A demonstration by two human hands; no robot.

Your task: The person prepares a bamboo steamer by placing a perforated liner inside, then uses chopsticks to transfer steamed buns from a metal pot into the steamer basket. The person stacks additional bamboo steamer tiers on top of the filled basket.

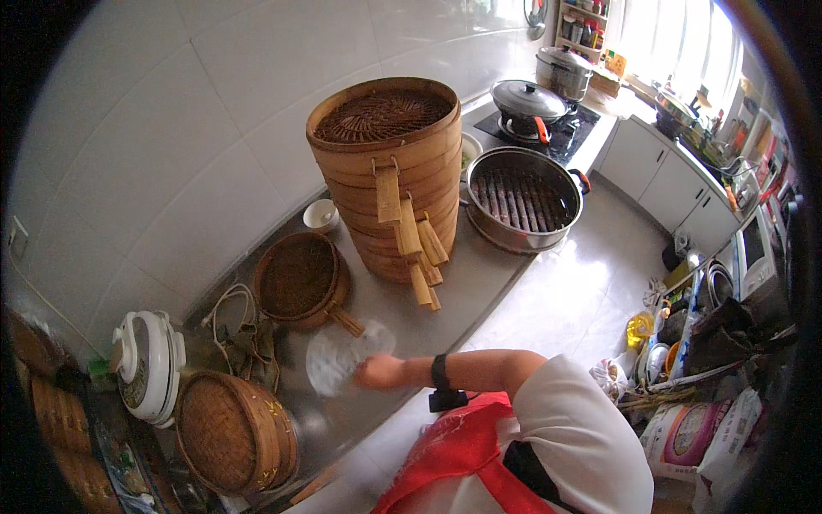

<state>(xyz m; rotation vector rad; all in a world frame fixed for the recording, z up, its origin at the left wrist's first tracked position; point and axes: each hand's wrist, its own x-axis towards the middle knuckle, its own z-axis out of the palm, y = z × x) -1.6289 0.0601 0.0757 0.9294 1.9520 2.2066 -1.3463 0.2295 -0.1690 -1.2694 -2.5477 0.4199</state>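
Observation:
My right hand (379,372), blurred by motion and with its fingers curled, is at the edge of a thin whitish round sheet (334,360) over the counter. The sheet is blurred too, and whether it is cloth, paper or plastic I cannot tell. Just beyond it is a small round bamboo steamer basket (298,279) with a wooden handle (347,320) pointing towards the hand. Behind that rises a tall stack of bamboo steamer baskets (385,180), woven on top, several wooden handles sticking out in front. My left hand is out of view.
A wide metal steamer pot (525,199) with a slatted rack stands by the counter edge. A lidded wok (528,103) sits on the gas hob (581,132). A lidded bamboo steamer (234,430), a white electric cooker (148,366) and a white bowl (321,216) are to the left.

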